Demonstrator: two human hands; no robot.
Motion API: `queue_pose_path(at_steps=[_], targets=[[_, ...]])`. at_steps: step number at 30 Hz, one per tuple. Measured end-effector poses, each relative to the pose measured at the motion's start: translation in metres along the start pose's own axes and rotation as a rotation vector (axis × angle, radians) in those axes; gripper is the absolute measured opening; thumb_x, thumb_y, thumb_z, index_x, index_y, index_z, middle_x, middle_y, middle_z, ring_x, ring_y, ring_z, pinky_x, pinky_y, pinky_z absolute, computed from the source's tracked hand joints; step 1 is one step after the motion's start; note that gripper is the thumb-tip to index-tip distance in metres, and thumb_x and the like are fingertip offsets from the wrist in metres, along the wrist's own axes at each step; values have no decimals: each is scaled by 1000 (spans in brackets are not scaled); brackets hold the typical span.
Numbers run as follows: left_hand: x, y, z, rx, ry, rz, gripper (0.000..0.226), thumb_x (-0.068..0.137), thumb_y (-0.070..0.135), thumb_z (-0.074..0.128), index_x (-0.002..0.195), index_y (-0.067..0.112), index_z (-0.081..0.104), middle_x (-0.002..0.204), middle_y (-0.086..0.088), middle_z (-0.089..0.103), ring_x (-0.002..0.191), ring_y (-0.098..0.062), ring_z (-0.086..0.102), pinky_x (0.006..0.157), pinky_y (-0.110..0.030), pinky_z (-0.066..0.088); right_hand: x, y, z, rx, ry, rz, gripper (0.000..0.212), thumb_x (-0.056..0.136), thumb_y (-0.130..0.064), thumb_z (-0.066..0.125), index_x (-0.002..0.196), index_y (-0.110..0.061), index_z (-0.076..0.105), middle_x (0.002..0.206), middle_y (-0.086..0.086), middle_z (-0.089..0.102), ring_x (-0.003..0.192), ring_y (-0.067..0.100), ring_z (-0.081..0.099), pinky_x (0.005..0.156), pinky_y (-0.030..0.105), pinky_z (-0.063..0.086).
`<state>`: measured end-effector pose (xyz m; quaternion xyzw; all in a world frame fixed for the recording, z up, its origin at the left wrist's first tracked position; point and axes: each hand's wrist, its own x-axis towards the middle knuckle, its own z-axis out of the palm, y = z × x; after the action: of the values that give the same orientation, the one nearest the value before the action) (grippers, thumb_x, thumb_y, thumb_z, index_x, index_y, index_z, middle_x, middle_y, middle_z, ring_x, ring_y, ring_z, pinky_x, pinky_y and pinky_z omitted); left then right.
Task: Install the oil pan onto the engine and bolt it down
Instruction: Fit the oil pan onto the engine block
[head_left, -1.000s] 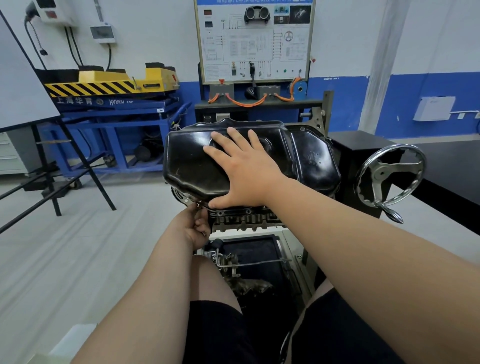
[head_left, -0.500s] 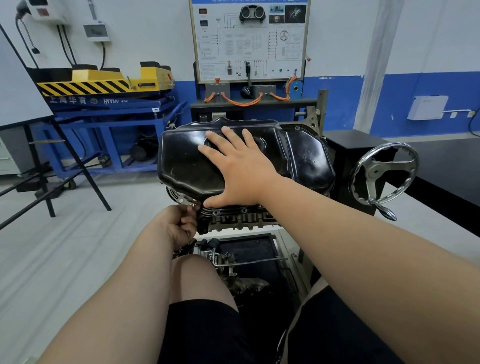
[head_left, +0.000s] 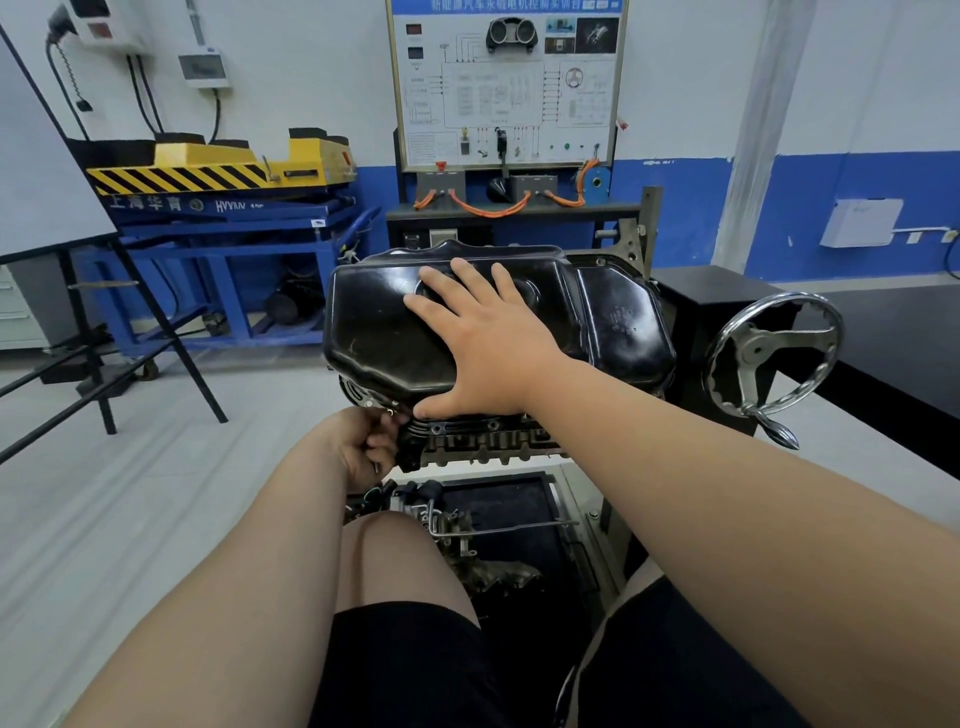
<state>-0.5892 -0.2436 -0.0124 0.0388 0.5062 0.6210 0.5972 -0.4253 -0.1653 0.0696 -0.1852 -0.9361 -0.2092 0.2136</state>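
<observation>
Oil pan (head_left: 379, 322), black and glossy, sits on top of the engine (head_left: 483, 441), dead ahead of the seated person. The right hand (head_left: 488, 343) lies flat on it, fingers straight and spread, thumb at the near edge. The left hand (head_left: 363, 447) is curled at the pan's 7 o'clock corner, fingertips pinching what looks like a small bolt (head_left: 390, 410) at the flange; its knuckles hide that corner. A steel handwheel (head_left: 774, 358) stands at the pan's 3 o'clock, a wiring display board (head_left: 506, 83) at 12 and a yellow-and-blue lift table (head_left: 223, 176) at 10. A parts tray (head_left: 509, 499) lies at 6 o'clock, partly behind the person's knee (head_left: 395, 566)
</observation>
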Motion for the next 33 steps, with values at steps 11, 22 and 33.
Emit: queue_pose_path(at_steps=[11, 22, 33], targets=[[5, -6, -4, -112, -54, -31, 35, 97, 31, 38, 72, 11, 52, 43, 7, 44, 25, -5, 28, 26, -14, 14, 0, 0, 0, 3, 10, 0, 109, 63, -84, 48, 150, -24, 16, 158, 6, 9, 144, 32, 0, 114, 56, 1], [7, -8, -2, -179, -45, -45, 33, 95, 33, 45, 67, 14, 45, 40, 7, 36, 24, -6, 27, 26, -15, 15, 0, -1, 0, 3, 8, 4, 110, 63, -84, 49, 150, -24, 16, 158, 5, 9, 144, 31, -1, 114, 55, 0], [11, -8, -3, -232, -49, -14, 34, 96, 29, 42, 66, 14, 43, 37, 7, 34, 23, -6, 27, 26, -15, 15, -1, -1, -1, 9, 8, -2, 109, 64, -83, 49, 150, -24, 16, 158, 6, 9, 144, 32, -1, 115, 55, -2]])
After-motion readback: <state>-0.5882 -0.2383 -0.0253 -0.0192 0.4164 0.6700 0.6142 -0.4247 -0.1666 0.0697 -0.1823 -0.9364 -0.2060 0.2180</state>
